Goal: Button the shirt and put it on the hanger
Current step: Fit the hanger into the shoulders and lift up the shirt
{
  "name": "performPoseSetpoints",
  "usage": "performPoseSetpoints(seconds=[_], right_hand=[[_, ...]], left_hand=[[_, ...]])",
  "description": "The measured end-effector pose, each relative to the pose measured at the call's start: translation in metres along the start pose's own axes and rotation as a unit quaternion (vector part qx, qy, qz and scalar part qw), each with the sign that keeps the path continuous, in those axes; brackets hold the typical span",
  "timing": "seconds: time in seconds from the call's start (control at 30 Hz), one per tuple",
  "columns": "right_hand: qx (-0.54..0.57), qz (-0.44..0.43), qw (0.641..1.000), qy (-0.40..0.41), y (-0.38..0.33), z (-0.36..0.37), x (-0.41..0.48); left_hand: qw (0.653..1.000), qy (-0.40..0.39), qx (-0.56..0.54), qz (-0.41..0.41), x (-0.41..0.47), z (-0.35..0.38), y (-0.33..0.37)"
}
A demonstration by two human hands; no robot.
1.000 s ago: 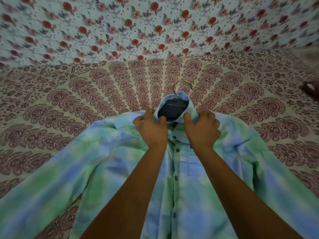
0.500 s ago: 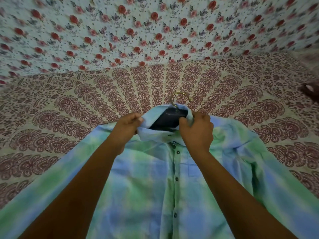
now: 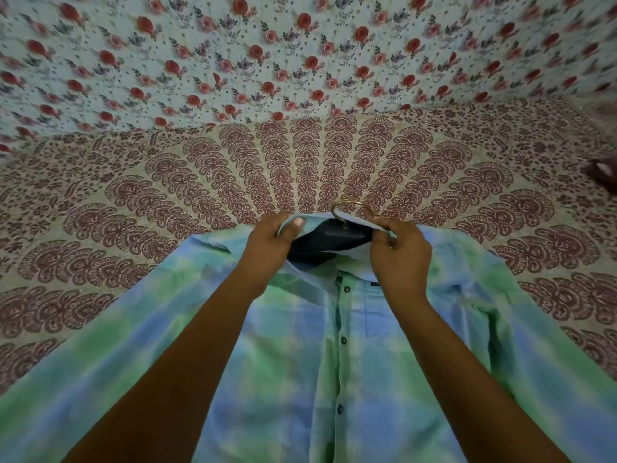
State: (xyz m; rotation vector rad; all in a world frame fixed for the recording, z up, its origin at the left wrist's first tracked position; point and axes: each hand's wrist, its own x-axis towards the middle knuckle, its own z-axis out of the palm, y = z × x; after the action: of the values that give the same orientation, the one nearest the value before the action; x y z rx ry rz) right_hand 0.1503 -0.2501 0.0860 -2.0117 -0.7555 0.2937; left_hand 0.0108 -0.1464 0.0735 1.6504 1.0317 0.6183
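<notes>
A blue and green tie-dye shirt (image 3: 287, 362) lies front up on the patterned bed cover, its placket closed with dark buttons. A dark hanger (image 3: 329, 242) sits inside the neck opening, and its brass hook (image 3: 350, 208) sticks out past the collar. My left hand (image 3: 270, 242) pinches the left side of the collar with the thumb on top. My right hand (image 3: 399, 252) grips the right side of the collar, just beside the hook. Most of the hanger is hidden under the cloth.
The bed cover (image 3: 167, 202) with maroon paisley print spreads all around the shirt. A rose-print cloth (image 3: 300, 61) rises behind it. A dark object (image 3: 601, 172) lies at the far right edge.
Both hands have shifted up from the collar's front toward its back rim and spread apart, pulling the collar open around the hanger. The hook now stands clear of the cloth.
</notes>
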Motion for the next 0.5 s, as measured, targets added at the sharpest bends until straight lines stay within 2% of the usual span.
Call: performPoseSetpoints(seconds=[0.13,0.27,0.37,0.43,0.5], right_hand=[[-0.035,0.04,0.999,-0.002,0.007,-0.014,0.008],[-0.103,0.06,0.991,-0.06,0.01,-0.033,0.016],[0.014,0.143,0.985,-0.091,0.016,-0.03,0.015],[0.135,0.236,0.954,-0.122,0.016,-0.027,0.009],[0.207,0.286,0.921,-0.166,0.017,-0.027,0.0]], left_hand=[[0.999,-0.033,-0.033,-0.027,0.005,-0.004,0.001],[0.996,-0.043,-0.052,-0.06,0.006,-0.004,-0.004],[0.992,-0.051,-0.084,-0.082,0.006,-0.004,-0.008],[0.989,-0.047,-0.099,-0.095,0.006,-0.003,-0.01],[0.987,-0.044,-0.111,-0.106,0.005,-0.002,-0.015]])
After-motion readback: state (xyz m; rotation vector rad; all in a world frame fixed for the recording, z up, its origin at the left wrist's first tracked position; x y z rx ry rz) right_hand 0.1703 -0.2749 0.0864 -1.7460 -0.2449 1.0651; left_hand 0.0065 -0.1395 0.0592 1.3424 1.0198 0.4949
